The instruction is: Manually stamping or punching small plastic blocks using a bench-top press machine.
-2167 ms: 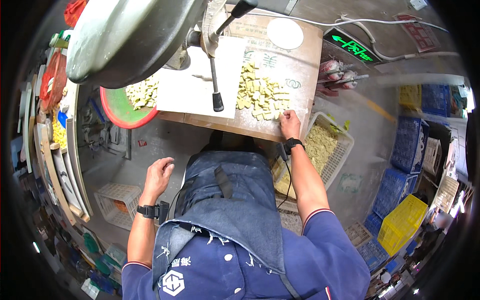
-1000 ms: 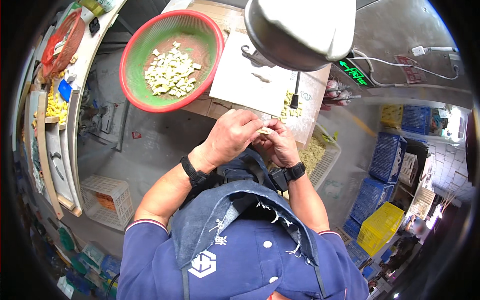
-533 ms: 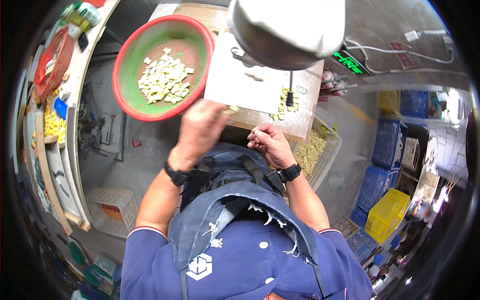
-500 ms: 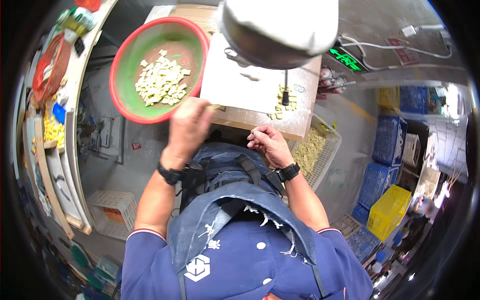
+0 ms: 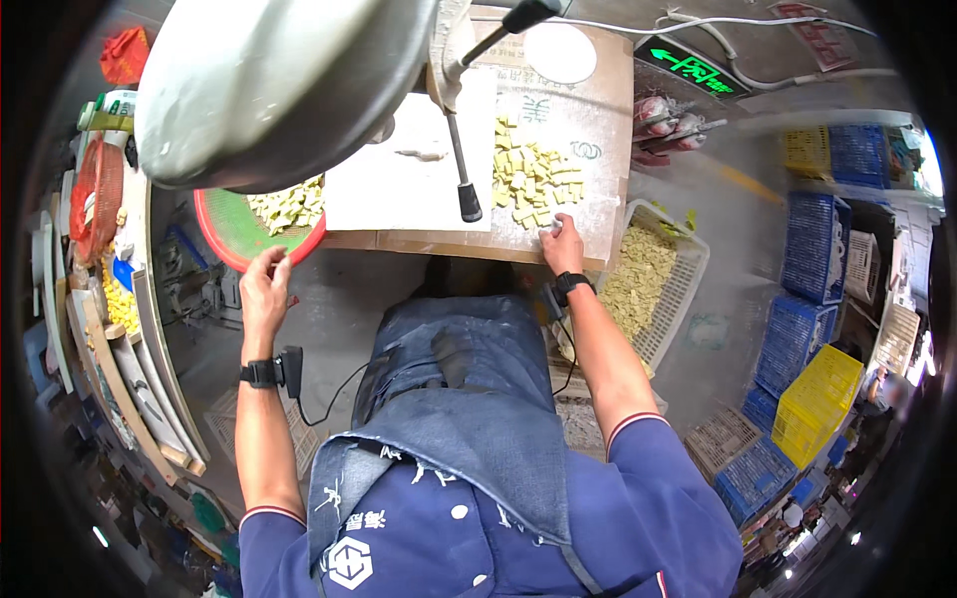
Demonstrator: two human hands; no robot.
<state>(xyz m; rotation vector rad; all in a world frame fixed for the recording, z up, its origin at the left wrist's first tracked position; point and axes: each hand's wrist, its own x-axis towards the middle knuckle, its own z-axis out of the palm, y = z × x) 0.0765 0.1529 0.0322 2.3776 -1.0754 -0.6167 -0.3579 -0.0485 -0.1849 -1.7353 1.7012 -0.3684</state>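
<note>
Head view: you stand at a cardboard-topped table, both arms out in front of you, one hand to each side.

Left hand: fingers bent, tips at the near side of the red rim of a green-walled colander. They overlap the rim as seen from above; cannot tell whether you grip it or only touch it. Pale pieces lie heaped in the colander, whose far side is hidden under a big pale metal housing.

Right hand: at the table's near edge, thumb and fingers drawn in close together, tips just beside the lower end of a loose spread of yellow-green cut pieces. Cannot tell whether you pinch one. The pieces lie flat on the tabletop, some overlapping, right of a white sheet. Over that sheet hangs a lever with a black handle; a round white disc lies farther back.

Below and right of the table, a pale slatted crate holds a mass of yellowish bits. You wear a dark band on each wrist, a denim apron and a blue shirt. Farther right: stacked blue crates and a yellow crate.
</note>
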